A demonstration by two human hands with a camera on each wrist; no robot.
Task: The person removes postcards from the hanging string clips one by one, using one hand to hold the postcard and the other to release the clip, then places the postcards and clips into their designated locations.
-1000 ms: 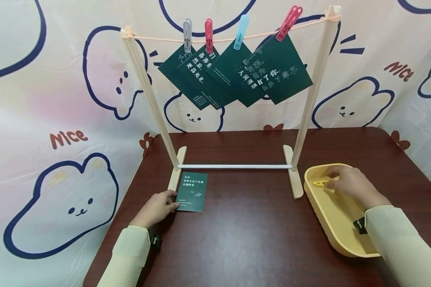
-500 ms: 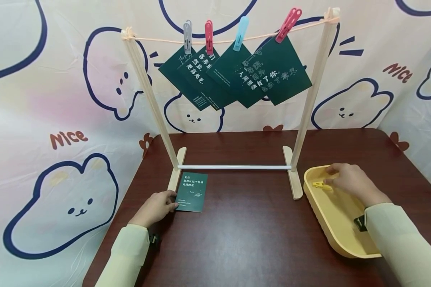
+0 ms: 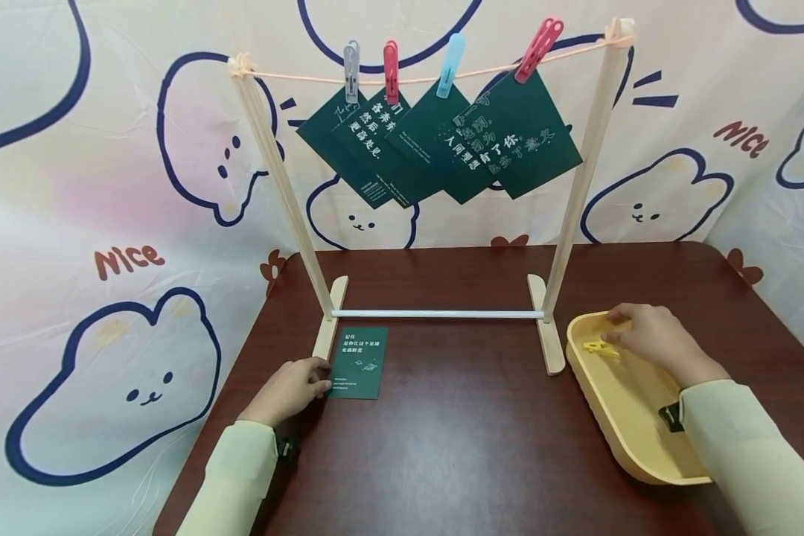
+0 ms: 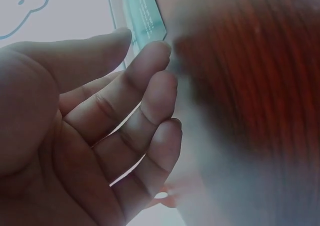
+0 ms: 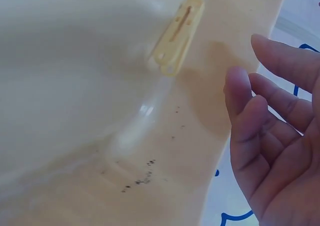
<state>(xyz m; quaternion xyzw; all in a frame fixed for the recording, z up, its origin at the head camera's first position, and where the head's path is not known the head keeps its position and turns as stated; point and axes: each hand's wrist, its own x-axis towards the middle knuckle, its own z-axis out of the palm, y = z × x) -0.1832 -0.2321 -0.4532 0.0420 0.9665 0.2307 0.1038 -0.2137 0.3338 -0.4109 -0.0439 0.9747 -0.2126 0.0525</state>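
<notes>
My left hand (image 3: 288, 389) rests by the left edge of a dark green printed card (image 3: 360, 365), which lies on the table. In the left wrist view its fingers are loosely bent and pinch nothing, with the card (image 4: 144, 15) beyond thumb and index finger. Over the far end of a yellow tray (image 3: 606, 406) hovers my right hand (image 3: 656, 339). A yellow clothespin (image 3: 601, 348) lies in the tray just beside its fingertips. The right wrist view has the clothespin (image 5: 179, 35) apart from the relaxed fingers, with a gap between thumb and index finger.
A wooden frame (image 3: 579, 186) stands across the table (image 3: 442, 447). Several green cards (image 3: 532, 138) hang from its cord (image 3: 288, 77), held by grey (image 3: 351, 71), red (image 3: 391, 71), blue (image 3: 451, 65) and pink-red (image 3: 539, 50) clothespins. A white rod (image 3: 435, 314) joins the feet.
The right fingers have drawn slightly away from the yellow clothespin, which has turned a little in the tray. The card by my left hand has shifted slightly toward me.
</notes>
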